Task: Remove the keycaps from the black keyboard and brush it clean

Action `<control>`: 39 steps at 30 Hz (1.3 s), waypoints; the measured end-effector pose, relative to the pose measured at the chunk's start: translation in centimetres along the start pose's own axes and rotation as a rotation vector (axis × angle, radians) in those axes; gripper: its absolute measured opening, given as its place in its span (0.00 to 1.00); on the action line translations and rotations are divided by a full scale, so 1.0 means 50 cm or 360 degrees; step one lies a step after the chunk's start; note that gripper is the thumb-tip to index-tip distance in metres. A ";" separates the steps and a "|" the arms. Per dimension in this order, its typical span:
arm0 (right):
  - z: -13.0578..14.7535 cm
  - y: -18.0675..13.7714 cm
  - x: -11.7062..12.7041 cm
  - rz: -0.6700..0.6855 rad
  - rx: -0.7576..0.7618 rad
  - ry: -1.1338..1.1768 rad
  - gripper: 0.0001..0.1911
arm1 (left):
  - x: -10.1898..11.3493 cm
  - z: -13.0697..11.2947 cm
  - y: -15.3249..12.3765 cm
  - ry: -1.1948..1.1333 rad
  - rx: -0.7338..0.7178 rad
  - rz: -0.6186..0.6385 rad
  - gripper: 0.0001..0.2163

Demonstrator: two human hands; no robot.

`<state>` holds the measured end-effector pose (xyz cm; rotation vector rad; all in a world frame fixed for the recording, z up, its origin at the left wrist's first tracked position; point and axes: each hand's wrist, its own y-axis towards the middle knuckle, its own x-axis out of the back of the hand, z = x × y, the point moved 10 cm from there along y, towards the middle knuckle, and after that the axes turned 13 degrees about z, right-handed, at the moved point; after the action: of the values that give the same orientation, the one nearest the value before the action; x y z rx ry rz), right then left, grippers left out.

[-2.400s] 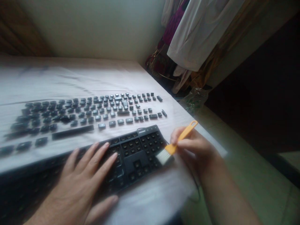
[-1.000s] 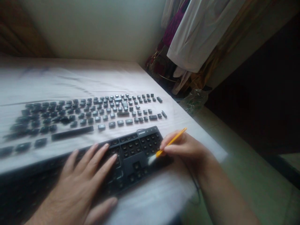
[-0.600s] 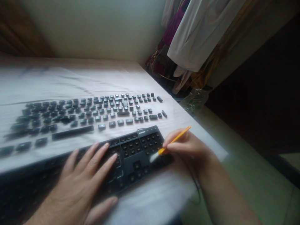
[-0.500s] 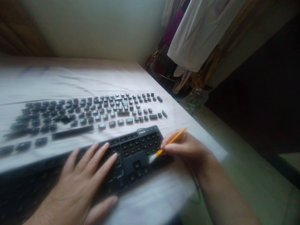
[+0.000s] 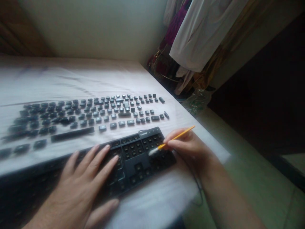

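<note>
Hands apart, the right hand (image 5: 190,146) pinches a yellow brush (image 5: 182,134) over the right of the near keyboard (image 5: 135,163); the left hand (image 5: 82,183), spread on it, hides part. The keyboard's left end is cut off; leftmost keycaps (image 5: 22,148) blur on white cloth (image 5: 114,76). Clothes (image 5: 205,35) hang far right.

The keyboard (image 5: 136,163) is black with pale lettering (image 5: 143,134). Beyond the keyboard, black keycaps (image 5: 130,122) lie on pinkish-white cloth (image 5: 100,76); over the keyboard's right part, a yellow-orange brush (image 5: 182,133) shows white bristles (image 5: 153,152). Right of the keyboard, greenish floor (image 5: 257,178).
</note>
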<state>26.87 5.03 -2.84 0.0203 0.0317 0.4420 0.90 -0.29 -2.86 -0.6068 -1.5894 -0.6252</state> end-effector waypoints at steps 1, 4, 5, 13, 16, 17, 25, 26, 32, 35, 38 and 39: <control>-0.005 -0.002 0.001 -0.0026 -0.0006 -0.0017 0.02 | 0.001 0.000 0.001 -0.0011 0.0007 -0.0001 0.39; -0.017 -0.004 -0.002 -0.0025 -0.0050 -0.0052 0.02 | 0.004 -0.005 0.002 -0.0005 -0.0008 -0.0011 0.40; -0.019 -0.003 -0.004 -0.0013 -0.0064 -0.0060 0.02 | 0.004 -0.005 0.002 0.0000 -0.0010 -0.0010 0.40; -0.004 0.005 -0.017 0.0110 0.0003 -0.0030 0.05 | -0.007 0.001 -0.001 0.0036 -0.0009 0.0032 0.41; 0.002 0.001 -0.008 0.0017 0.0052 0.0100 0.04 | -0.007 0.002 -0.005 0.0038 -0.0005 0.0033 0.41; 0.002 0.000 -0.007 -0.0003 0.0050 0.0111 0.04 | -0.006 0.001 -0.005 0.0037 -0.0009 0.0029 0.41; -0.014 0.007 -0.018 0.0065 -0.0073 -0.0011 0.04 | -0.006 -0.004 0.005 0.0121 -0.0054 0.0038 0.41; -0.013 0.008 -0.020 0.0080 -0.0074 -0.0008 0.04 | -0.006 -0.005 0.005 0.0144 -0.0063 0.0039 0.41; 0.016 0.004 -0.010 0.0070 0.0032 0.0110 0.05 | 0.000 -0.009 0.000 0.0251 -0.0111 -0.0006 0.41; 0.018 -0.001 -0.010 0.0135 -0.0001 0.0154 0.04 | 0.000 -0.010 0.000 0.0255 -0.0117 -0.0013 0.40; 0.006 -0.006 -0.020 0.0249 -0.0115 0.0191 0.03 | -0.002 -0.009 -0.001 0.0223 -0.0102 -0.0015 0.40; 0.002 -0.008 -0.023 0.0279 -0.0140 0.0211 0.03 | -0.002 -0.008 -0.001 0.0205 -0.0091 -0.0015 0.40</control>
<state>26.00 4.19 -2.72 -0.0933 0.1415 0.6191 1.16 -0.60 -2.92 -0.5898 -1.4593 -0.7048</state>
